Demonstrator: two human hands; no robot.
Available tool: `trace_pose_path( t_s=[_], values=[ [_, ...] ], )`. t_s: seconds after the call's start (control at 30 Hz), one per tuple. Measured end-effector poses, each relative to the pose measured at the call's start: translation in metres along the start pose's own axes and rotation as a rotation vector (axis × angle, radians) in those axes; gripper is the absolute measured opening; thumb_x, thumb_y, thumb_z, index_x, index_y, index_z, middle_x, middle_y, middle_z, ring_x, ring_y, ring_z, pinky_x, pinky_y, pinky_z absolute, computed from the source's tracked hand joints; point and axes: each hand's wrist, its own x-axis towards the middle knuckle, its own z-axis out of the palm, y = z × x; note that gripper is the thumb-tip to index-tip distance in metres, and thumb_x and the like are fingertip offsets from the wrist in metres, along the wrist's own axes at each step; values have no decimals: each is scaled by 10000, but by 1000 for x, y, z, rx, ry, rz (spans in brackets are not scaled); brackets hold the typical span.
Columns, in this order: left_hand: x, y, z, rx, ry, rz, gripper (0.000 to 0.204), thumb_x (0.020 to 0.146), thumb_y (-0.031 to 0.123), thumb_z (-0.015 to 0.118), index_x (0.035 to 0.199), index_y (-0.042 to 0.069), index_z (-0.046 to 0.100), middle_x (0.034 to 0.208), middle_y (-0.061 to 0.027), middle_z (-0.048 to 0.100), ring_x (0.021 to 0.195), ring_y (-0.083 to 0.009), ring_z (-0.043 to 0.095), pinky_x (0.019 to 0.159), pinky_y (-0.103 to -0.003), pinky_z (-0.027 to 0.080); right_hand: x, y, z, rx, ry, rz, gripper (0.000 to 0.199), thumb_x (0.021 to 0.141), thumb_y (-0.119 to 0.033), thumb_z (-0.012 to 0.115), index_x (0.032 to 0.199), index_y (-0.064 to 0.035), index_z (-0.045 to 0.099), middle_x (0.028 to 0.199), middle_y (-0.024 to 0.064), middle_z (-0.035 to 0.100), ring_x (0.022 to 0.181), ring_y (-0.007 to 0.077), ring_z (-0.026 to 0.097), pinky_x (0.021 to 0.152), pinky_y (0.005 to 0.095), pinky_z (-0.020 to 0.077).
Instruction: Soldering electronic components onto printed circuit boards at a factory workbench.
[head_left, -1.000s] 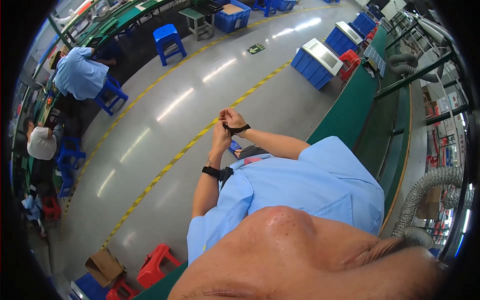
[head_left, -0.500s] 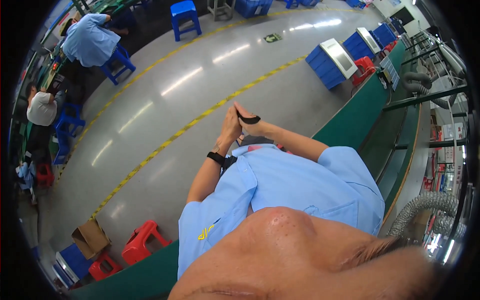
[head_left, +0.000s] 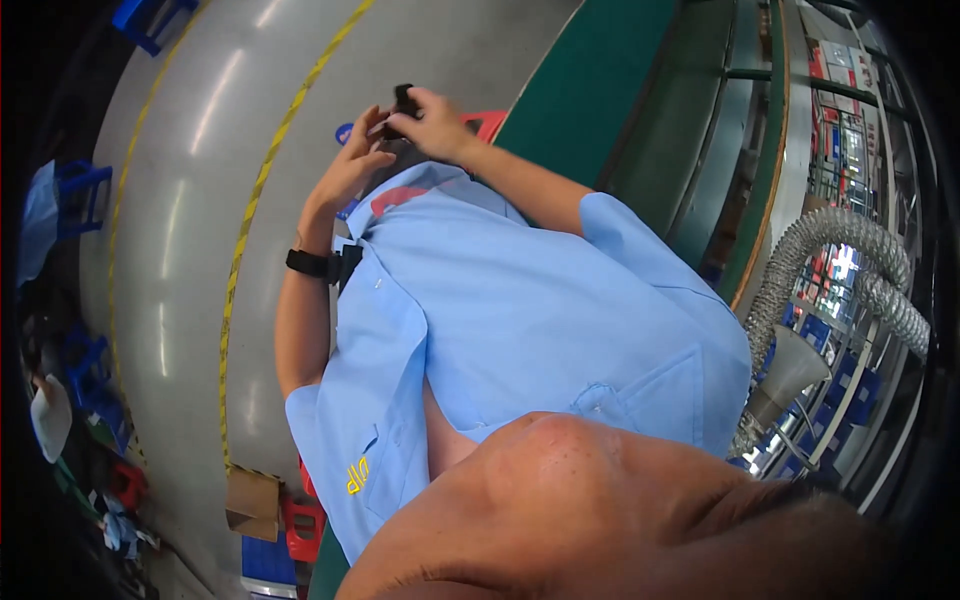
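Note:
My right hand is closed on a black band, its thumb and fingers bent around it. Part of the band lies behind the fingers, so its full shape is hidden. Just to the left, my left hand has its fingers spread and its thumb apart. Its fingertips come close to the band; whether they touch it I cannot tell. A black wristband sits on my left wrist. Both hands are held in front of my light blue shirt.
A green-sided bench runs along my right, with a silver flexible duct beyond it. Yellow floor tape crosses the grey floor at left. A cardboard box and a red stool stand at lower left. Co-workers sit at far left.
My hands, earlier pressed together with a black band across the right one, have come apart. The band is now at the right hand's fingers. The view has turned, bringing more bench in.

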Motion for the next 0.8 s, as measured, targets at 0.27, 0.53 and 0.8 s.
trace_pose_path(
  t_s=[0.27, 0.53, 0.8],
  values=[
    [-11, -19, -127, 162, 522, -101, 465, 1015, 218, 593, 1435, 64, 465, 1418, -120, 532, 1256, -237, 560, 1038, -379, 454, -27, 183, -177, -683, 166, 343, 632, 819, -359, 792, 1253, 69, 625, 1035, 173, 718, 911, 264, 688, 815, 376, 538],
    [-227, -64, -291, -527, 1015, 154, 237, 1038, 242, 560, 1210, 79, 570, 1184, -64, 638, 1048, -207, 624, 893, -375, 510, -200, 186, -87, -907, 162, 653, 715, 788, -449, 811, 1194, 112, 635, 1134, 254, 693, 1070, 364, 666, 937, 424, 505],
    [-367, -96, -279, -118, 1400, 242, 211, 987, 215, 567, 1134, 68, 602, 1040, -70, 691, 950, -226, 678, 785, -389, 533, -146, 112, -35, -1109, -68, 262, 662, 864, -427, 781, 1203, 121, 629, 1134, 206, 704, 1064, 294, 665, 929, 396, 514]
  ],
)
